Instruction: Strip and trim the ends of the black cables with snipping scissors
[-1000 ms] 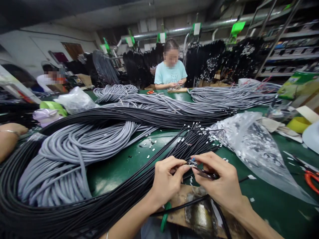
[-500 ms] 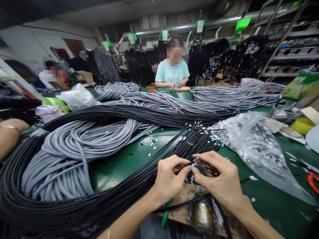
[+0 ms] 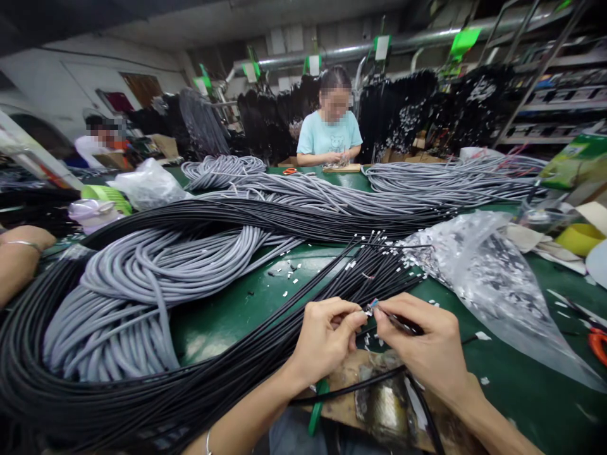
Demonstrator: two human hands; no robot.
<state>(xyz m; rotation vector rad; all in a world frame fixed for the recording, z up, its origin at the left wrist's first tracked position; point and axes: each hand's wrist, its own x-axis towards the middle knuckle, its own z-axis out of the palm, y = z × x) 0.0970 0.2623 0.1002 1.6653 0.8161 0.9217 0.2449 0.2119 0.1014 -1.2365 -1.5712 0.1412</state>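
My left hand (image 3: 327,332) pinches a black cable close to its stripped end, between thumb and forefinger. Short coloured wires (image 3: 372,304), one of them blue, stick out of that end. My right hand (image 3: 422,335) is closed, its thumb and forefinger tips meeting at the wires. A dark slender tool (image 3: 404,323) lies inside the right hand, mostly hidden by the fingers; its kind is unclear. Beneath and beyond both hands runs a thick bundle of black cables (image 3: 265,354), their ends (image 3: 374,253) fanned out with white tips.
Grey cable coils (image 3: 165,265) lie at left. On the right are a clear plastic bag (image 3: 493,278) of small scraps and orange-handled scissors (image 3: 598,344). A worn board (image 3: 351,379) sits below my hands. Across the green table (image 3: 213,322) a co-worker (image 3: 329,136) sits; another person's arm (image 3: 19,259) shows at left.
My right fingertips have closed together and shifted slightly right at the wires, which now show more clearly. The left hand stays nearly in place. The co-worker opposite has moved their hands a little.
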